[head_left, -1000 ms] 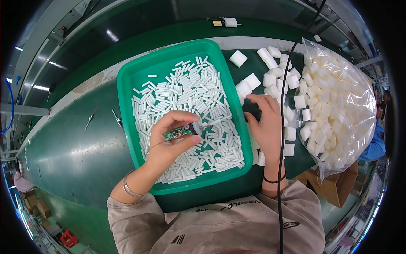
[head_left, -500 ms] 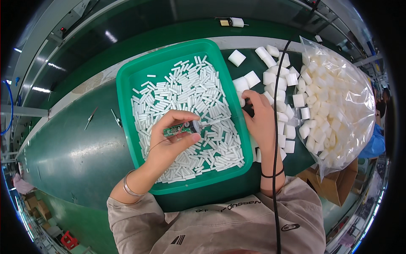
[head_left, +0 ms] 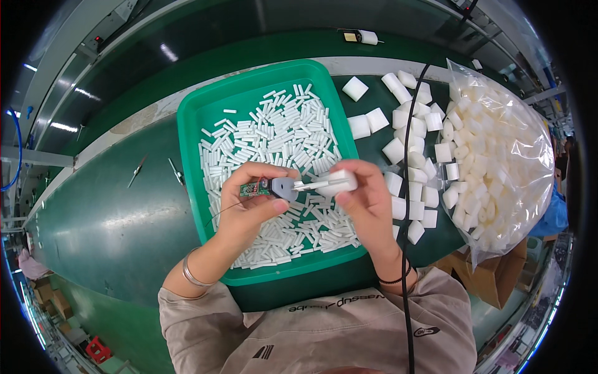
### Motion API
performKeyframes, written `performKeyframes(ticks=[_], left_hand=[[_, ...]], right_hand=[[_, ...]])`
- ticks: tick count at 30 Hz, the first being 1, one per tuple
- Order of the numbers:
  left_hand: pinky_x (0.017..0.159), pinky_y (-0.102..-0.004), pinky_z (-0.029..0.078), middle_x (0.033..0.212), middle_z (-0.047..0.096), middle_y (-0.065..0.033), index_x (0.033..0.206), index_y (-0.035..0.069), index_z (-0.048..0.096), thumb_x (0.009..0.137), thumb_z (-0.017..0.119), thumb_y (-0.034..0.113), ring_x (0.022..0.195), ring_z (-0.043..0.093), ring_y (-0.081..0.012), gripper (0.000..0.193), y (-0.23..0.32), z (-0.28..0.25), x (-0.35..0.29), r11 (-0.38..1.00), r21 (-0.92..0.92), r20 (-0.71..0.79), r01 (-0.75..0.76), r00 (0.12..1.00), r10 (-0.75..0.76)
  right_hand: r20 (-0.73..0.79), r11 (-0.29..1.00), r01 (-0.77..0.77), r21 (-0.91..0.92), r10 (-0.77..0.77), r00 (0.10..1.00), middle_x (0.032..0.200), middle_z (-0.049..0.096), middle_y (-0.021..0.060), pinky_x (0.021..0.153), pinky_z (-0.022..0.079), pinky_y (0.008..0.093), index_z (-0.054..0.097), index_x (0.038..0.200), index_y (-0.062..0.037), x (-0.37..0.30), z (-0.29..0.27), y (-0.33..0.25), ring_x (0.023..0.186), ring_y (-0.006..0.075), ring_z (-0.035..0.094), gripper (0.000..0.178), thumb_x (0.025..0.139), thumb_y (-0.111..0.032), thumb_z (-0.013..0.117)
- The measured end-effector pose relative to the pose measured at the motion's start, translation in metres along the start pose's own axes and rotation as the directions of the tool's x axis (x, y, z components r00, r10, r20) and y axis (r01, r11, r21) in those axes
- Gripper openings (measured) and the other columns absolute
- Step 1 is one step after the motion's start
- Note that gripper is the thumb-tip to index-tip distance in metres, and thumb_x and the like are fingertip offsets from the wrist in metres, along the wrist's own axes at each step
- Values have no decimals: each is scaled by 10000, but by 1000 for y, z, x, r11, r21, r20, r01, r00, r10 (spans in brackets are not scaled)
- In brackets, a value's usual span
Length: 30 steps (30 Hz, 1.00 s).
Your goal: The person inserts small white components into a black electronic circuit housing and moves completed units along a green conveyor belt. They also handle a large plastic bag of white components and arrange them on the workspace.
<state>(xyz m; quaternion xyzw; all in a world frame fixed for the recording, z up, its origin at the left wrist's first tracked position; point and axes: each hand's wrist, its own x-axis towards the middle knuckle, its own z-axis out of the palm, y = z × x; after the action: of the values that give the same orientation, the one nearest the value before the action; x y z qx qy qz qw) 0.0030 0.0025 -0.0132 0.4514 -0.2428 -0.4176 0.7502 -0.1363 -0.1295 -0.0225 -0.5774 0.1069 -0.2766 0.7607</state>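
Over the green tray, my left hand (head_left: 246,198) is closed around a small assembly with a green circuit board (head_left: 254,188) and a round grey end piece (head_left: 284,188). A thin dark wire trails from it past my wrist. From the grey end, a slim pale stem (head_left: 309,185) points right toward my right hand (head_left: 366,196). That hand pinches a white foam cylinder (head_left: 342,181) between thumb and fingers, in line with the stem. Whether the stem enters the foam or only overlaps it, I cannot tell.
Many short white tubes lie in the green tray (head_left: 187,149). Loose white foam cylinders (head_left: 393,151) are scattered right of it, beside a clear bag (head_left: 498,156) full of more. A black cable (head_left: 406,249) hangs down in front. A similar assembly (head_left: 367,37) lies at the back.
My right hand has come from the loose foam pieces over the tray, now holding a foam cylinder at the stem. The assembly in my left hand has turned slightly, showing its grey end.
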Motion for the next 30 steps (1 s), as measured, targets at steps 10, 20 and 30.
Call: performKeyframes(ticks=[10,20,30], left_hand=[[827,-290,443,1014,563,-123,969,1,551,641,684,-64,936,541,-174,360,-1,4,0,987,131,50,-91,995,85],[818,-266,426,979,591,-96,983,8,555,672,684,-36,913,547,-145,340,4,8,-2,969,244,78,-51,996,33],[808,-276,440,954,611,-106,1007,15,508,652,716,-17,893,574,-146,412,6,8,1,907,412,138,-92,990,38]], right_hand=[[77,992,-84,-96,91,993,1092,463,102,827,413,271,425,1130,13,-11,6,2,960,159,499,323,823,10,527],[-90,969,181,-168,-198,976,1037,504,130,819,429,287,421,1130,26,-19,6,13,922,175,535,464,720,72,633],[67,831,249,-498,-249,966,870,572,149,679,459,295,469,1050,-20,-18,-4,9,775,237,576,470,656,-14,726]])
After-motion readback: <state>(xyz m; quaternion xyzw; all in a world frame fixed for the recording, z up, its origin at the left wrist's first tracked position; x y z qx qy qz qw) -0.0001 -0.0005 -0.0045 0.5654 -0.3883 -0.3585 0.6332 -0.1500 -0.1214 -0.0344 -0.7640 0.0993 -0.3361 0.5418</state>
